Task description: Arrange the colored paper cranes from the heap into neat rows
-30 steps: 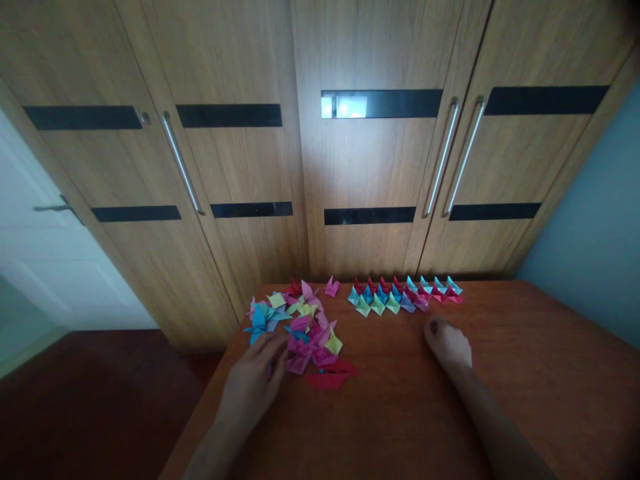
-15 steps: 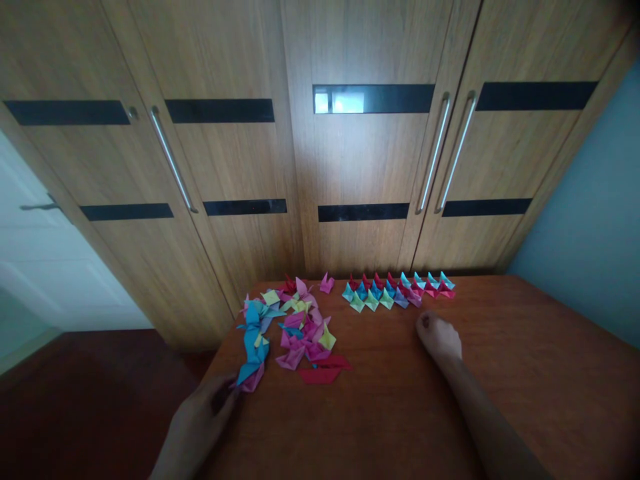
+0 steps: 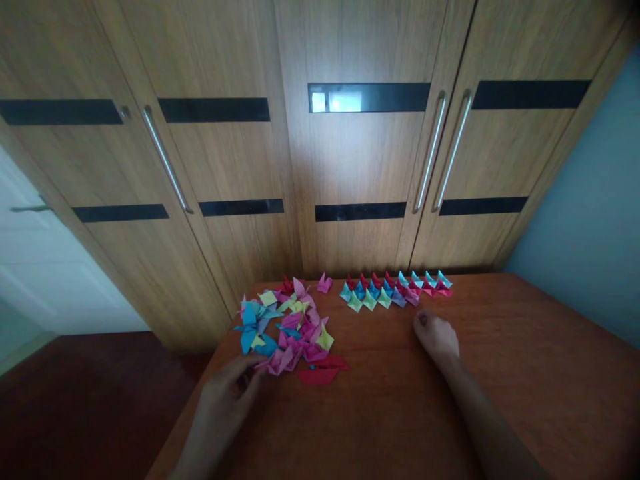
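My left hand [image 3: 225, 393] is at the near left of a loose pile of folded paper cranes, its thumb and fingertips closed on the edge of a pink-purple origami crane [image 3: 265, 365]. Right beside it lie a blue crane [image 3: 266, 345] and more pink cranes [image 3: 295, 350]. My right hand [image 3: 438, 337] rests on the table as a loose fist, with nothing showing in it. Just beyond that fist stand several small folded cranes in neat rows [image 3: 384, 298], coloured red, blue, green, purple and pink.
A flat red folded paper [image 3: 320, 375] lies in front of the pile. One pink crane [image 3: 325, 283] stands apart between pile and rows. The wooden table [image 3: 380, 413] backs onto a wardrobe [image 3: 355, 167] with metal handles. Its left edge drops to a dark floor [image 3: 100, 393].
My left hand has moved right and slightly away from me, bringing the pink-purple crane against the pile. The blue cranes beside it have been pushed inward. My right hand stays put.
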`<act>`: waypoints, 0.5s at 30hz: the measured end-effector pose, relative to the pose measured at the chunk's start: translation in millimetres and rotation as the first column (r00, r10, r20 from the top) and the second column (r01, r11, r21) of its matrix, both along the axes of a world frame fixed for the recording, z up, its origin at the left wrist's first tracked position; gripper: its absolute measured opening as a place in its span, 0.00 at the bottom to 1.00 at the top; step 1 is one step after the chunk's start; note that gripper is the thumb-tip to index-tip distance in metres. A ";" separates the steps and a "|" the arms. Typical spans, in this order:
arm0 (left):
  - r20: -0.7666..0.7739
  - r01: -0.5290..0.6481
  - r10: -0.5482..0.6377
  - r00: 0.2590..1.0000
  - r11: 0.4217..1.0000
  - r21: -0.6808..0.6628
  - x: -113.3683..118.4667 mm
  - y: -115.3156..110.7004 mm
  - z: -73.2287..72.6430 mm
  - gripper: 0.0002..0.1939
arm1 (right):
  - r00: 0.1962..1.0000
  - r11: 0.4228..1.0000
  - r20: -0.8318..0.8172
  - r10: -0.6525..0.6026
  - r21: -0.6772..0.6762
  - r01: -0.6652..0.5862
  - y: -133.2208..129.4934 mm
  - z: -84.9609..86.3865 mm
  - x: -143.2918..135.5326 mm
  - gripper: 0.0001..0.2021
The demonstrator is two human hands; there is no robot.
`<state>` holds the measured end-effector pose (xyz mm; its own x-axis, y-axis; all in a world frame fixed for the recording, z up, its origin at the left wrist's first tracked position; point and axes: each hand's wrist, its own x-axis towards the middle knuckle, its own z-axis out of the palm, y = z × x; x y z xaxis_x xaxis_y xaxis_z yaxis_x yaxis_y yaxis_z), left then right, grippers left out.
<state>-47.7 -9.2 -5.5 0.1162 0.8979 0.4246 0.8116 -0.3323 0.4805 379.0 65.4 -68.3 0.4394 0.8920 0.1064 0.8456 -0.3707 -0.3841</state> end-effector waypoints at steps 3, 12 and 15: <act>0.040 0.042 -0.044 0.998 0.998 0.047 22.3 6.9 11.7 0.10 | 0.998 0.995 -0.045 0.032 0.092 -0.028 -0.1 1.4 -2.7 0.13; 0.019 0.301 -0.303 0.953 0.951 0.070 96.5 44.6 24.6 0.08 | 0.701 0.755 -0.376 0.605 0.551 -0.356 -8.1 16.9 -51.1 0.14; 0.010 0.373 -0.374 0.927 0.927 0.041 115.3 54.3 19.5 0.09 | 0.587 0.692 -0.397 0.705 0.567 -0.447 -16.3 22.6 -69.8 0.13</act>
<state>67.6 45.1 14.0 0.4326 0.7740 0.4623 0.6168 -0.6281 0.4745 309.2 49.1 -45.6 -0.0689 0.9104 0.4080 0.4034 0.3994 -0.8232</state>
